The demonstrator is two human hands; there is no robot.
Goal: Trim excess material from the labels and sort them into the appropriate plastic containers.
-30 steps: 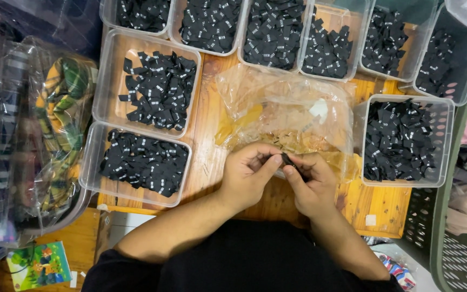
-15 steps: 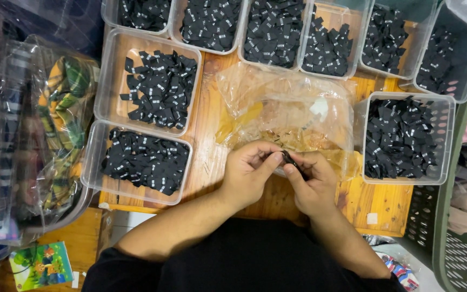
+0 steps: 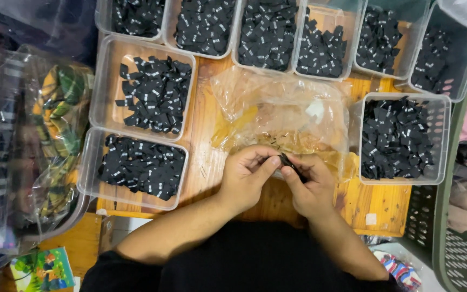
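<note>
Pinching a small black tag (image 3: 286, 161) between both hands, right at the near edge of the wooden table (image 3: 385, 203). Left hand (image 3: 249, 176) curled in, thumb and forefinger closed narrow on one end of the tag; right hand (image 3: 310, 184) gripping the other end the same way, fingers tight, not spread at all. Tag tilted, sitting just above a crumpled clear plastic bag (image 3: 282, 113) with some tan stuff inside, can't tell what exactly.

Surrounded by clear plastic trays full of more black tags: one tray (image 3: 141, 170) left of the hands, another tray (image 3: 149, 94) behind it, a tray on the right (image 3: 398, 138), plus a row of trays along the far edge (image 3: 268, 32). Off to the left, a big plastic-wrapped bundle (image 3: 55, 124) with green and yellow patterned fabric. Over on the right, a dark green laundry basket (image 3: 460, 238) with pinkish cloth in it. Down by the bottom left corner, a colourful little card or booklet (image 3: 41, 267), too blurry to make out more.
</note>
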